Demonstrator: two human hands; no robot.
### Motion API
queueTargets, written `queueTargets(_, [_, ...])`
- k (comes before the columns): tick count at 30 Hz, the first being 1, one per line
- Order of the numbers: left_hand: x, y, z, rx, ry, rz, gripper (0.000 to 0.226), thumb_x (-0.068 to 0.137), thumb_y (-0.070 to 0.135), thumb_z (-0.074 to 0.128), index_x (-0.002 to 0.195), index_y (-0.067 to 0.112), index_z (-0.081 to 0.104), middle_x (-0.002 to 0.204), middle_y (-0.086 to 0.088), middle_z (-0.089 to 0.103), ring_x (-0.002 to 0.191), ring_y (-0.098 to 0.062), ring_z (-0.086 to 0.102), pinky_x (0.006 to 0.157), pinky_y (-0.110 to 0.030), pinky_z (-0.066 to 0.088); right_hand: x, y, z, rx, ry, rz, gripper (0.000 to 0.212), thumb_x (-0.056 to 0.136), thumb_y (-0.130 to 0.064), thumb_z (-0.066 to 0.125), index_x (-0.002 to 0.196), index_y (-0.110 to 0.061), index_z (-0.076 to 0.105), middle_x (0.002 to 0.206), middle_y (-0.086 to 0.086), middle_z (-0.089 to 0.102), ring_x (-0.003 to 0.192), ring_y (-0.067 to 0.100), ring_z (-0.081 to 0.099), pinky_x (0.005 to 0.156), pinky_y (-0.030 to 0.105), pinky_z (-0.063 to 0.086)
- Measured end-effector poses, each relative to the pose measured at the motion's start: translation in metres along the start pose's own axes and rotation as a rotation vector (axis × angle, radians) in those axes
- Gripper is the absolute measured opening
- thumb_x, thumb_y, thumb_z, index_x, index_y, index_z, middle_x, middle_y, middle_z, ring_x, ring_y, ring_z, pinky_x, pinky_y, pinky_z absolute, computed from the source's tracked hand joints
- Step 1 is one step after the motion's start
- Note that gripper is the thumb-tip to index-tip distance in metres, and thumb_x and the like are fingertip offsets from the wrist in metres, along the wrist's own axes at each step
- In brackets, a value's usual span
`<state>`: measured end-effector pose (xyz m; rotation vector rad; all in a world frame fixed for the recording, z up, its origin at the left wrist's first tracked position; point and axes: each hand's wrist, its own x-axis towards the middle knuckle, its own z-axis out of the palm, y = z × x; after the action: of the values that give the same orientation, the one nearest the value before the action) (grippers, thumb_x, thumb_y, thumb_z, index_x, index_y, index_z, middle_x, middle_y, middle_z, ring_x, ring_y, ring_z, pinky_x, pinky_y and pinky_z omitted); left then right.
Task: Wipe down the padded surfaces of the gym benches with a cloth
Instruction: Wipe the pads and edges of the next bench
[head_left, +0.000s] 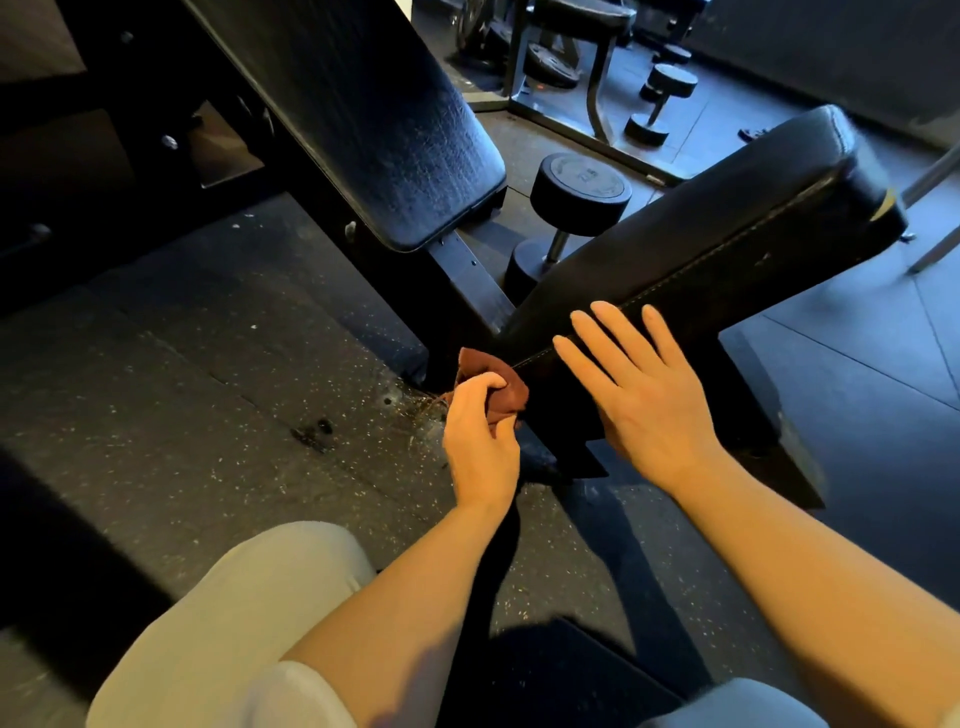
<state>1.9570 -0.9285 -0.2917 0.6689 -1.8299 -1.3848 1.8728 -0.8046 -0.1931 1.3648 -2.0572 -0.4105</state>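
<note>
Left hand (480, 436) gripped bunched brown cloth (496, 382) against near end of seat pad (701, 244) — wiping side edge. Right hand (641, 395), fingers spread flat, pressed pad's side — likely bracing.

At frame centre the left hand (480, 434) grips a brown cloth (493, 382) against the near end of a black bench pad (701, 234) — fingers curled. The right hand (644, 395) rests flat on the pad's side.

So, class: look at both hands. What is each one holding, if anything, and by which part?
The left hand grips the bunched brown cloth around its middle. The right hand holds nothing; it rests flat on the bench pad.
</note>
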Motion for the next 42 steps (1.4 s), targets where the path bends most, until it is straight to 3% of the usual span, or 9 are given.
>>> queueTargets(4, [0.001, -0.022, -0.005, 0.102, 0.097, -0.389, 0.028, 0.085, -0.005, 0.062, 0.107, 0.012, 0.058, 0.11, -0.007, 0.059, 0.102, -0.024, 0.056, 0.076, -0.019, 0.036, 0.0, -0.002, 0.004, -0.026, 0.071, 0.034, 0.057, 0.083, -0.001, 0.056, 0.139, -0.01, 0.05, 0.143, 0.017, 0.048, 0.138, 0.034, 0.037, 0.117, 0.051, 0.017])
queueTargets(10, [0.005, 0.01, 0.002, 0.067, 0.072, 0.158, 0.029, 0.084, -0.004, 0.063, 0.11, 0.008, 0.06, 0.11, -0.004, 0.058, 0.102, -0.02, 0.056, 0.09, -0.027, 0.046, 0.002, -0.002, 0.006, -0.035, 0.108, 0.037, 0.057, 0.08, 0.001, 0.062, 0.136, -0.01, 0.055, 0.14, 0.016, 0.052, 0.134, 0.033, 0.043, 0.116, 0.05, 0.02])
queueTargets(17, [0.013, 0.013, -0.004, 0.013, 0.017, -0.031, 0.035, 0.081, -0.007, 0.064, 0.11, 0.013, 0.059, 0.106, 0.004, 0.054, 0.097, -0.012, 0.054, 0.083, -0.007, 0.04, 0.003, -0.004, 0.005, 0.011, 0.071, 0.052, 0.064, 0.074, 0.005, 0.066, 0.135, -0.009, 0.055, 0.14, 0.017, 0.052, 0.136, 0.033, 0.037, 0.117, 0.05, 0.018])
queueTargets(22, [0.011, 0.04, -0.005, 0.005, -0.007, 0.172, 0.033, 0.081, -0.003, 0.068, 0.109, 0.013, 0.061, 0.107, 0.012, 0.054, 0.099, -0.01, 0.055, 0.086, -0.01, 0.042, 0.005, 0.006, -0.014, 0.061, -0.103, -0.034, 0.096, 0.05, -0.016, 0.089, 0.138, -0.006, 0.052, 0.145, 0.017, 0.047, 0.137, 0.034, 0.04, 0.119, 0.048, 0.014])
queueTargets(26, [0.011, 0.051, 0.005, -0.038, -0.035, 0.256, 0.036, 0.08, -0.002, 0.07, 0.112, 0.013, 0.063, 0.111, 0.007, 0.06, 0.103, -0.015, 0.058, 0.091, -0.022, 0.045, -0.007, 0.035, -0.034, 0.154, 0.022, 0.1, 0.074, 0.069, -0.003, 0.074, 0.138, 0.0, 0.049, 0.147, 0.018, 0.043, 0.139, 0.032, 0.036, 0.12, 0.044, 0.021])
queueTargets(30, [0.006, 0.067, 0.012, -0.092, 0.046, 0.129, 0.036, 0.079, -0.004, 0.071, 0.109, 0.015, 0.063, 0.105, 0.004, 0.06, 0.098, -0.007, 0.057, 0.087, -0.007, 0.039, -0.026, 0.061, -0.044, 0.16, 0.067, 0.094, 0.061, 0.08, -0.003, 0.066, 0.138, 0.0, 0.049, 0.148, 0.017, 0.042, 0.141, 0.032, 0.034, 0.118, 0.046, 0.024])
queueTargets(32, [-0.001, 0.088, 0.013, -0.125, -0.045, 0.229, 0.036, 0.078, -0.005, 0.072, 0.106, 0.017, 0.063, 0.104, 0.006, 0.06, 0.097, -0.001, 0.056, 0.087, -0.012, 0.043, -0.03, 0.067, -0.052, 0.208, 0.162, 0.12, 0.055, 0.082, -0.004, 0.065, 0.135, 0.001, 0.052, 0.144, 0.018, 0.047, 0.138, 0.032, 0.039, 0.115, 0.047, 0.029])
queueTargets(37, [0.018, 0.171, 0.046, -0.207, -0.124, 0.483, 0.041, 0.08, 0.0, 0.072, 0.118, 0.007, 0.061, 0.114, -0.003, 0.061, 0.109, -0.015, 0.057, 0.096, -0.021, 0.044, -0.012, 0.106, -0.071, 0.456, 0.414, 0.685, 0.045, 0.094, -0.005, 0.044, 0.139, -0.004, 0.048, 0.145, 0.015, 0.046, 0.137, 0.024, 0.037, 0.12, 0.031, 0.017])
queueTargets(42, [0.033, 0.171, 0.063, -0.062, -0.09, 0.593, 0.036, 0.075, 0.009, 0.072, 0.111, 0.008, 0.067, 0.106, -0.005, 0.062, 0.098, -0.023, 0.06, 0.085, -0.031, 0.05, -0.011, 0.113, -0.058, 0.53, 0.41, 0.689, 0.048, 0.092, -0.01, 0.033, 0.134, -0.006, 0.056, 0.139, 0.01, 0.054, 0.134, 0.015, 0.04, 0.119, 0.03, 0.016])
